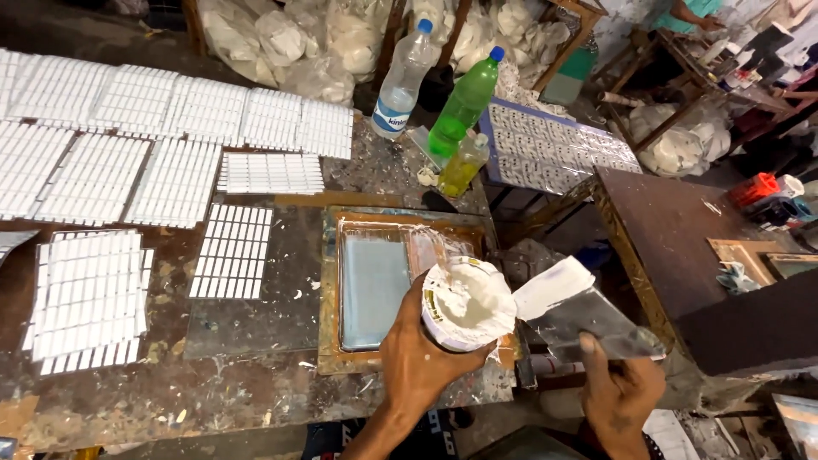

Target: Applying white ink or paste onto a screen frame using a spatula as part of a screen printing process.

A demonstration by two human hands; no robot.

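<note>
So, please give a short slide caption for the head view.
Left hand tilts a tub of white paste over a framed tray; right hand holds a scraper.

A round tub (464, 304) brimming with white paste is tilted above the wooden frame; beside it, a flat metal scraper (579, 311) carries white paste on its blade.

The dirty table (256, 400) holds white tile sheets (94, 179), a flat tray (375, 290) and three bottles (464, 106).

A craft workshop, paint-spattered wooden surface (128, 400), rows of small white tiles (94, 183) laid out in sheets, bulging plastic sacks (290, 43) stood behind, cluttered benches (673, 238) alongside.
</note>
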